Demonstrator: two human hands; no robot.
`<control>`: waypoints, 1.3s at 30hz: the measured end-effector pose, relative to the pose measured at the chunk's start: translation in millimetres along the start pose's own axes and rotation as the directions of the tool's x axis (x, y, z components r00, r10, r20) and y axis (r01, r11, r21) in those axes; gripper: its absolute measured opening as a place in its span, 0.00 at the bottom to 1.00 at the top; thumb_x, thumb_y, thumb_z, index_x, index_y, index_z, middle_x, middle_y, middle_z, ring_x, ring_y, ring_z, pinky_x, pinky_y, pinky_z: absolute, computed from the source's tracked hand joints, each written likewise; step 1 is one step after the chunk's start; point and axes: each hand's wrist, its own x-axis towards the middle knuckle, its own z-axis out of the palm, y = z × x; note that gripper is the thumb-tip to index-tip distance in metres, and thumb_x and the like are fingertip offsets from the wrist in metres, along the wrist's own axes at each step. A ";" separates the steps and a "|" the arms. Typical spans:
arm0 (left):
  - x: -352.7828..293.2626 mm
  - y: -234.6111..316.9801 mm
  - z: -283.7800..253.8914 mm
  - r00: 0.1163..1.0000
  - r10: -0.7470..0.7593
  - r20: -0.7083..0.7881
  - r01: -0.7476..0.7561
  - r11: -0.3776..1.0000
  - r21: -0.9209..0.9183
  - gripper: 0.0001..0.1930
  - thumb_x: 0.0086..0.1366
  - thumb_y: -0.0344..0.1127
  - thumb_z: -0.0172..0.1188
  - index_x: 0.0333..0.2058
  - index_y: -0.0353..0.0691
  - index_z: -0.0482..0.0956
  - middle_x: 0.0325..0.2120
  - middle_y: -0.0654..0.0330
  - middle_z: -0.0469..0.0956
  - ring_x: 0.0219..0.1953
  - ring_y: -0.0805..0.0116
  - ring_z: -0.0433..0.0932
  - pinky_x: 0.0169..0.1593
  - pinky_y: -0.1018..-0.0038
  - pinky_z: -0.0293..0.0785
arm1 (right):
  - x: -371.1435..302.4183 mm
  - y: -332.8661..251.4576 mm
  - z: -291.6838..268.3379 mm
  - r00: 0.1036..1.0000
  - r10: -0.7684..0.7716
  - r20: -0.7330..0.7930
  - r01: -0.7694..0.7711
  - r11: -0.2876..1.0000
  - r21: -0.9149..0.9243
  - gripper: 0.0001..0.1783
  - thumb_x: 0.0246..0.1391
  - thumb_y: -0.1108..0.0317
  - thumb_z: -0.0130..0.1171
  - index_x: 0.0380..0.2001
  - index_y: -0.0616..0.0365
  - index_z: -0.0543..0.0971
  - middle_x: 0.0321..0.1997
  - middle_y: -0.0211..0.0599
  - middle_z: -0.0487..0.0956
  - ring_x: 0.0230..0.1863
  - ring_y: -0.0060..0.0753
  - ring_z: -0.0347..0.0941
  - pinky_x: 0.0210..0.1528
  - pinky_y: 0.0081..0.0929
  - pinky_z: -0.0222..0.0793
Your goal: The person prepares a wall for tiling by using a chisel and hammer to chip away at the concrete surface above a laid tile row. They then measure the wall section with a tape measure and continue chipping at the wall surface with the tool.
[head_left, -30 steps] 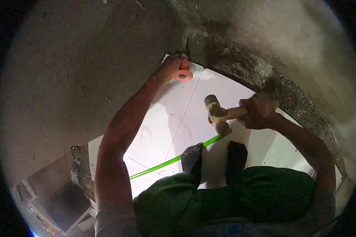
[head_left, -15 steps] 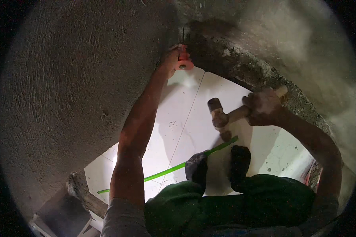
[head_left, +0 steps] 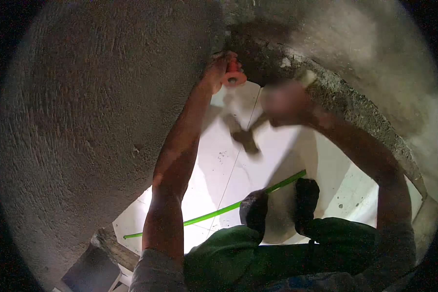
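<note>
My left hand (head_left: 219,70) is closed around a chisel with a round orange-red hand guard (head_left: 234,79), held in the far corner where the walls meet. The metal end of the chisel shows in the middle of the guard, facing me; its tip is hidden. My right hand (head_left: 288,103), smeared by motion, grips the handle of a hammer (head_left: 246,138). The blurred hammer head hangs over the white tiles, a short way from the chisel and apart from it.
Rough grey plaster (head_left: 92,107) rises at the left. A broken, bare strip (head_left: 345,92) runs along the foot of the right wall. A bright green strip (head_left: 219,211) lies across the white tiled floor (head_left: 228,182) by my dark shoes. A wooden piece (head_left: 116,250) lies at lower left.
My right hand has swung the hammer up and left, closer to the chisel. The left hand keeps its grip on the chisel in the corner. The whole view has shifted slightly.
</note>
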 end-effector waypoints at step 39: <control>42.5 14.9 -27.0 0.949 -0.162 -0.271 0.225 0.949 0.220 0.10 0.75 0.41 0.51 0.41 0.43 0.77 0.33 0.63 0.76 0.34 0.67 0.77 0.41 0.64 0.79 | 2.6 -14.0 -10.6 0.884 0.346 -0.313 -0.296 0.935 0.197 0.23 0.44 0.55 0.65 0.47 0.47 0.82 0.36 0.34 0.78 0.47 0.40 0.76 0.58 0.50 0.64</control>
